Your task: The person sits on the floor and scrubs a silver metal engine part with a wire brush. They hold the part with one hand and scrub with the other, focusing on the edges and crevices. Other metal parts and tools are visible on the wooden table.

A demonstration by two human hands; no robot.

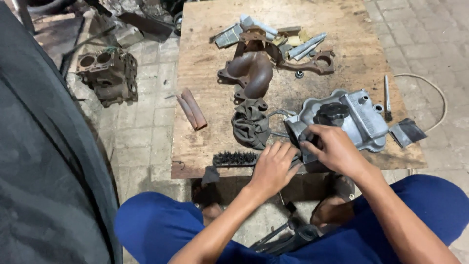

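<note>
Silver-grey cast metal, dulled with grime: the engine cover (pixel 342 120) lies near the front right edge of the wooden counter (pixel 205 63), a black round cap (pixel 331 113) standing on its top. My right hand (pixel 334 149) grips its near end, fingers curled around a dark scrap pressed to the metal. My left hand (pixel 273 168) rests flat, fingers spread, on the counter edge just beside it, touching the wire brush (pixel 235 159). A crumpled dark rag (pixel 250 126) lies near, behind that brush.
</note>
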